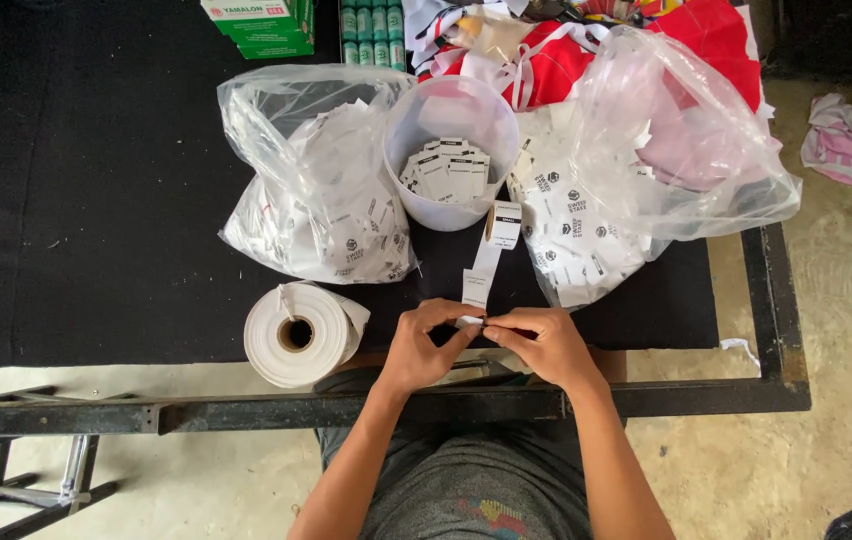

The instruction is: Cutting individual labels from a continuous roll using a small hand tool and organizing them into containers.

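**Paper label strip pinched between both hands at table edge**

White paper label strip (pixel 486 262) running from a small roll beside the plastic cup (pixel 452 150) down to the near edge of the black table (pixel 96 200). Lower end of the strip clamped between fingertips of left hand (pixel 424 345) and right hand (pixel 544 345); both hands closed together on it, thumbs and forefingers meeting at the middle. Hands set just over the table's front edge, above the lap.

Translucent white cup standing upright at centre, holding a loose stack of cut labels. Clear plastic bag (pixel 316 180) of white tags lying just left of the cup, touching it. Second clear bag (pixel 646 150) of tags to the right, also against the cup, partly over red and white fabric (pixel 706 40). Large white roll (pixel 298 335) lying on its side left of the left hand, near but apart. Green boxes (pixel 266 25) at the far edge. Pink-and-white rag (pixel 846 140) on the concrete floor, well apart to the right.
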